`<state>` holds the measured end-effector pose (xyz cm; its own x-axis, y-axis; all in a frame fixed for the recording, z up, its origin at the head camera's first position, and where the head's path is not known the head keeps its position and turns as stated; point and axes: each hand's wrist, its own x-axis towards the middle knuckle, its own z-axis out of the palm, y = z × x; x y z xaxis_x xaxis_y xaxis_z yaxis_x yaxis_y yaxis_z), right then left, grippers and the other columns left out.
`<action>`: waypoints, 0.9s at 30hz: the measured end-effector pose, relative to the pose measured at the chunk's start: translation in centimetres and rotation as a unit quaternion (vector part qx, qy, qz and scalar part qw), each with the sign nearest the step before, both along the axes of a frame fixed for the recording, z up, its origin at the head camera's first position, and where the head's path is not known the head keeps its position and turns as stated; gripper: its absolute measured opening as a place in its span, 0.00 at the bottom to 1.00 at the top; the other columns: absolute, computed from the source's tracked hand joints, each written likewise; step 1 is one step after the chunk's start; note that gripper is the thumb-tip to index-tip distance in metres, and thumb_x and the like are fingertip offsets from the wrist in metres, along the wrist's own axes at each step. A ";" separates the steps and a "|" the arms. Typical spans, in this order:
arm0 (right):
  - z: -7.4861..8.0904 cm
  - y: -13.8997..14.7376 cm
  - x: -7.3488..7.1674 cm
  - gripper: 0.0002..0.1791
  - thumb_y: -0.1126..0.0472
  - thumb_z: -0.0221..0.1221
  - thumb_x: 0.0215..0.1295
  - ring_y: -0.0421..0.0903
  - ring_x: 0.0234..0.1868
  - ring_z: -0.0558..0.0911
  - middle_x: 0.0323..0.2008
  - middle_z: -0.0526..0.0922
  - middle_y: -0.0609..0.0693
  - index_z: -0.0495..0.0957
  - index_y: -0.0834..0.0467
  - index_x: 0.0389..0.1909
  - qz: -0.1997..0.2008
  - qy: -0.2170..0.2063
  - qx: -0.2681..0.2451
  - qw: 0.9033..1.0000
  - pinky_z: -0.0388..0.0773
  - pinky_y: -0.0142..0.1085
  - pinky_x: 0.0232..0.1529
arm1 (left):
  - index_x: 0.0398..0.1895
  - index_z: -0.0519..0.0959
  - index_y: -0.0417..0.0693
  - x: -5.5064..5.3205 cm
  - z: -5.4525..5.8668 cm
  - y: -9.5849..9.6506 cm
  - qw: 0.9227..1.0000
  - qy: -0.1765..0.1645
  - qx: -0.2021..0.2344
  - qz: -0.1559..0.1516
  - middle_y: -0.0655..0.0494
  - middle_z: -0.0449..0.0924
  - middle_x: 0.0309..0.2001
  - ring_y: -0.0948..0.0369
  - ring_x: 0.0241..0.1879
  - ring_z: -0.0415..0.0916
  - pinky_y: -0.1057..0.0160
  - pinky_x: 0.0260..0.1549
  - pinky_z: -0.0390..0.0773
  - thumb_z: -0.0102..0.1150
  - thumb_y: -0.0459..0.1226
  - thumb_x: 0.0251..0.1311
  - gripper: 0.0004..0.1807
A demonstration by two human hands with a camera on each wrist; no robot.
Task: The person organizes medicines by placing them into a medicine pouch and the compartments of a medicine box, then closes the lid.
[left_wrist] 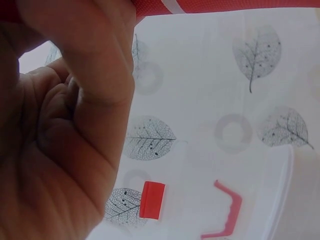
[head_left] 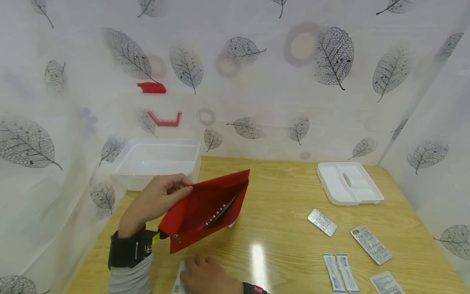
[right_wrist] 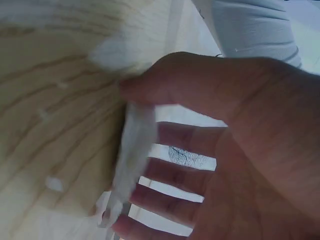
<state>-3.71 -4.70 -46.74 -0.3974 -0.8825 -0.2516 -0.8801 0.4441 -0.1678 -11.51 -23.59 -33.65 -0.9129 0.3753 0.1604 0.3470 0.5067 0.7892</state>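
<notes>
My left hand pinches the upper edge of a red zip pouch, fingers over the rim, and holds it tilted above the table with its mouth gaping. Inside the pouch a dark flat item shows a row of small red-and-white ends. Down at the table's near side, my right hand has a white flat packet between thumb and fingers. Part of that packet is hidden under the hand in the head view. Behind the pouch's lower edge peeks a small white corner.
A translucent bin stands at the back left; above it show a red handle and a red piece. At right lie a white divided tray, blister packs, two narrow sachets and another packet.
</notes>
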 end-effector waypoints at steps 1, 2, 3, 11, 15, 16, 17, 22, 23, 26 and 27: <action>0.0 0.0 0.0 0.28 0.30 0.54 0.68 0.37 0.58 0.73 0.61 0.72 0.38 0.72 0.39 0.62 0.003 -0.001 -0.001 1.000 0.76 0.33 0.53 | 0.42 0.84 0.49 0.0 0.0 0.0 1.000 0.000 -0.001 0.000 0.55 0.87 0.38 0.62 0.31 0.84 0.63 0.29 0.83 0.60 0.36 0.71 0.04; 0.1 0.1 0.0 0.27 0.30 0.54 0.68 0.37 0.57 0.73 0.60 0.73 0.37 0.72 0.38 0.63 0.004 -0.007 -0.002 1.000 0.76 0.32 0.53 | 0.42 0.84 0.49 0.0 0.0 0.0 1.000 -0.002 -0.001 -0.001 0.55 0.87 0.38 0.62 0.32 0.84 0.63 0.29 0.83 0.60 0.36 0.71 0.05; 0.2 0.2 -0.1 0.27 0.31 0.55 0.69 0.36 0.55 0.74 0.58 0.74 0.37 0.72 0.38 0.63 0.006 -0.014 -0.003 1.000 0.76 0.32 0.53 | 0.42 0.84 0.49 0.0 0.0 0.0 1.000 -0.005 -0.001 -0.001 0.55 0.87 0.38 0.62 0.32 0.84 0.63 0.30 0.83 0.60 0.36 0.71 0.05; 2.3 0.9 -0.8 0.14 0.47 0.63 0.70 0.27 0.37 0.73 0.40 0.80 0.32 0.80 0.40 0.55 0.047 -0.106 -0.028 0.993 0.69 0.20 0.40 | 0.43 0.84 0.49 0.2 0.2 -0.1 1.000 -0.005 0.000 -0.003 0.55 0.87 0.39 0.62 0.34 0.84 0.64 0.32 0.83 0.59 0.35 0.71 0.05; 4.4 2.1 -0.5 0.10 0.52 0.63 0.71 0.22 0.33 0.71 0.35 0.79 0.29 0.83 0.41 0.51 0.079 -0.143 -0.078 0.983 0.65 0.14 0.36 | 0.43 0.84 0.49 0.2 0.2 0.0 1.000 -0.003 -0.001 0.000 0.55 0.87 0.38 0.63 0.33 0.84 0.63 0.31 0.83 0.59 0.35 0.71 0.05; 5.1 2.5 -0.5 0.10 0.52 0.63 0.71 0.21 0.33 0.70 0.35 0.78 0.29 0.83 0.41 0.51 0.085 -0.145 -0.092 0.982 0.65 0.14 0.36 | 0.43 0.84 0.49 0.2 0.2 0.0 1.000 -0.004 -0.002 0.000 0.55 0.87 0.38 0.63 0.33 0.84 0.63 0.31 0.84 0.59 0.36 0.71 0.05; 5.8 2.9 -0.4 0.11 0.54 0.62 0.71 0.21 0.33 0.70 0.35 0.78 0.30 0.82 0.41 0.52 0.091 -0.140 -0.107 0.980 0.65 0.13 0.35 | 0.43 0.84 0.48 0.2 0.2 0.0 1.000 -0.004 -0.002 0.000 0.54 0.87 0.38 0.62 0.32 0.85 0.63 0.31 0.84 0.59 0.36 0.71 0.05; 9.7 5.5 -0.7 0.16 0.61 0.64 0.69 0.24 0.42 0.73 0.42 0.81 0.32 0.82 0.42 0.55 0.060 -0.084 -0.212 0.972 0.67 0.16 0.49 | 0.43 0.84 0.48 0.2 0.3 0.1 1.000 -0.007 0.004 -0.005 0.53 0.87 0.39 0.62 0.32 0.85 0.62 0.29 0.84 0.59 0.35 0.71 0.05; 10.3 6.0 -0.7 0.16 0.62 0.64 0.69 0.26 0.44 0.74 0.42 0.82 0.32 0.82 0.43 0.54 0.048 -0.062 -0.242 0.967 0.68 0.18 0.52 | 0.43 0.84 0.48 0.2 0.3 0.1 1.000 -0.006 0.005 -0.006 0.53 0.87 0.38 0.62 0.32 0.85 0.62 0.29 0.84 0.59 0.35 0.71 0.05; 11.6 7.4 -0.9 0.15 0.64 0.64 0.68 0.31 0.52 0.77 0.46 0.84 0.34 0.83 0.43 0.51 0.003 0.007 -0.332 0.943 0.69 0.27 0.60 | 0.43 0.84 0.47 0.1 0.2 0.2 1.000 -0.008 0.008 -0.009 0.53 0.87 0.38 0.62 0.32 0.85 0.61 0.28 0.85 0.59 0.35 0.71 0.05; 11.9 7.7 -1.0 0.15 0.65 0.63 0.68 0.33 0.53 0.77 0.46 0.84 0.35 0.84 0.44 0.50 -0.008 0.037 -0.363 0.931 0.70 0.30 0.61 | 0.43 0.84 0.47 0.1 0.2 0.2 1.000 -0.009 0.009 -0.010 0.52 0.88 0.39 0.62 0.32 0.86 0.61 0.28 0.85 0.58 0.35 0.72 0.05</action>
